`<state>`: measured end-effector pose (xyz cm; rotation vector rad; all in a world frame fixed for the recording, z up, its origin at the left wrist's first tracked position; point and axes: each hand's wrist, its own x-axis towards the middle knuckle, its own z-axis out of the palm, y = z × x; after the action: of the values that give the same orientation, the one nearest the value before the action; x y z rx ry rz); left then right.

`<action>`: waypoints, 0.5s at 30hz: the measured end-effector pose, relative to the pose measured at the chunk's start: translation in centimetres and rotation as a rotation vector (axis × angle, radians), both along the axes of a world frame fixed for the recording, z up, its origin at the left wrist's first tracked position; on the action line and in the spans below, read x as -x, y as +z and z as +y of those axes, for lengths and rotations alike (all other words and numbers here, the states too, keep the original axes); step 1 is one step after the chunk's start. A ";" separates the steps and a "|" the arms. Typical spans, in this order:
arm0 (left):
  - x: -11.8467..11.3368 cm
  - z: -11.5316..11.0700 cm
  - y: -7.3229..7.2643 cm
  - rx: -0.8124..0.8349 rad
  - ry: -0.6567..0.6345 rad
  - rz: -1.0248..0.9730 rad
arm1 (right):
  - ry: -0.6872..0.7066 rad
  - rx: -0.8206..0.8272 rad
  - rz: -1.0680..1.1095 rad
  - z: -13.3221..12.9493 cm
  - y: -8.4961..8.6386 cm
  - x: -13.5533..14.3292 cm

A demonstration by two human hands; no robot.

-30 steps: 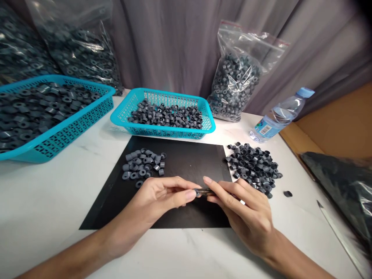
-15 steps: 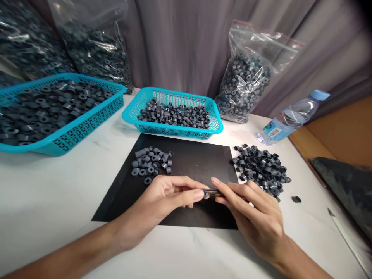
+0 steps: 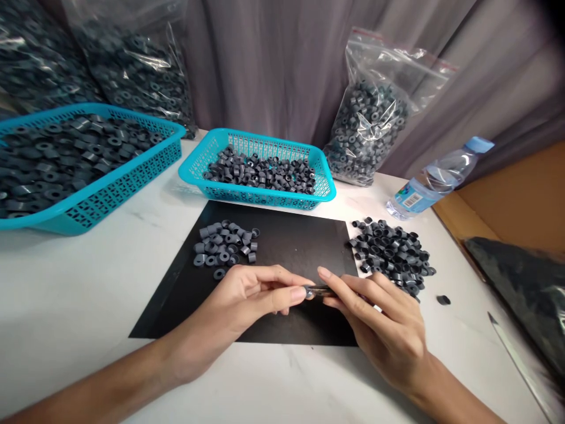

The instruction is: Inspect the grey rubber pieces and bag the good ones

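Over the black mat (image 3: 300, 253), my left hand (image 3: 251, 300) pinches a small dark grey ring (image 3: 309, 292) between thumb and fingertips, most of it hidden. My right hand (image 3: 384, 324) grips a slim metal tool (image 3: 324, 291), its tip at the ring; its exact kind is hard to make out, as the fingers cover most of it. A loose pile of grey rings (image 3: 225, 242) lies on the mat, beyond my left hand. Beyond my right hand, a bigger pile of dark rings (image 3: 392, 253) covers the mat's right edge and the white table.
Two blue baskets (image 3: 260, 196) (image 3: 128, 187) of grey rings stand at the back and left. Behind are clear bags (image 3: 368, 129) (image 3: 141, 76) of rings. A water bottle (image 3: 435, 182) stands at the right, near a pointed strip (image 3: 514, 359) and one stray ring (image 3: 444, 300).
The whole view has shifted slightly, so things appear a little further left. My hands keep the same grip, with the tool still at the ring.
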<state>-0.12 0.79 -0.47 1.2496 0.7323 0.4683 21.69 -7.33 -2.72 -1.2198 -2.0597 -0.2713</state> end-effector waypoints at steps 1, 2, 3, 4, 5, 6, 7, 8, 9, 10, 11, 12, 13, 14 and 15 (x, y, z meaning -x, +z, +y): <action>0.0 0.0 0.0 0.022 -0.008 -0.015 | 0.000 -0.012 -0.010 0.0 0.0 0.0; 0.0 0.1 0.1 0.045 -0.017 -0.031 | -0.001 -0.026 -0.018 -0.1 0.0 -0.1; 0.0 0.1 0.1 0.066 -0.027 -0.045 | -0.003 -0.037 -0.024 -0.1 0.0 -0.1; 0.0 0.1 0.2 0.085 -0.035 -0.057 | -0.005 -0.042 -0.026 -0.2 0.0 -0.1; 0.0 0.1 0.2 0.097 -0.037 -0.064 | -0.007 -0.042 -0.025 -0.2 0.0 -0.1; 0.0 0.1 0.2 0.103 -0.038 -0.068 | -0.007 -0.036 -0.023 -0.2 0.1 0.0; 0.0 0.1 0.3 0.107 -0.037 -0.071 | -0.006 -0.029 -0.020 -0.2 0.1 0.0; 0.0 0.1 0.3 0.108 -0.036 -0.072 | -0.006 -0.022 -0.016 -0.3 0.1 0.0; 0.0 0.1 0.3 0.107 -0.036 -0.072 | -0.006 -0.019 -0.012 -0.3 0.2 0.1; 0.0 0.1 0.3 0.104 -0.037 -0.072 | -0.007 -0.017 -0.010 -0.3 0.2 0.1; 0.1 0.1 0.3 0.101 -0.042 -0.073 | -0.010 -0.018 -0.010 -0.3 0.2 0.1; 0.1 0.1 0.3 0.098 -0.046 -0.074 | -0.013 -0.022 -0.011 -0.3 0.2 0.2; 0.1 0.1 0.3 0.096 -0.048 -0.074 | -0.015 -0.030 -0.013 -0.3 0.2 0.2; 0.1 0.1 0.3 0.094 -0.048 -0.074 | -0.016 -0.036 -0.017 -0.2 0.3 0.2; 0.1 0.1 0.2 0.097 -0.046 -0.073 | -0.015 -0.044 -0.021 -0.2 0.3 0.2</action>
<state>-0.19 0.94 -0.23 1.1503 0.6557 0.4340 21.48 -7.55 -2.46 -1.2109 -2.0526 -0.3362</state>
